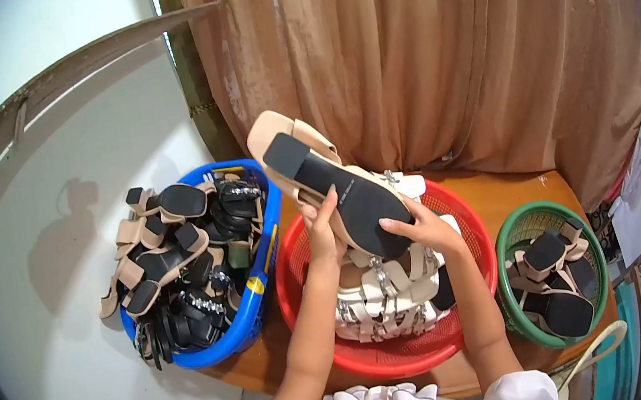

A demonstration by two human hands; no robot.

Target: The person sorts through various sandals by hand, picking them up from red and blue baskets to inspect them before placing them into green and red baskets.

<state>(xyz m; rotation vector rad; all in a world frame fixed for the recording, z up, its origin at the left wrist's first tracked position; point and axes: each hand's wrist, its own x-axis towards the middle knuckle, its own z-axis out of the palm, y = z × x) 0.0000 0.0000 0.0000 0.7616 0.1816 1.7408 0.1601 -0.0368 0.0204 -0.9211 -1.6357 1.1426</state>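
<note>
Above the red basket I hold a beige heeled sandal, its black sole and block heel turned up to me. A second beige piece with straps shows behind it, seemingly the other sandal of a pair. My left hand is closed on the near side edge, at mid-sole. My right hand grips the wide toe end, thumb on the sole. Just below lie several white sandals with shiny trim, heaped in the red basket.
On the left, a blue basket is piled with beige and black sandals. A green basket with several black-soled sandals stands right. All rest by a wooden table; a brown curtain hangs behind.
</note>
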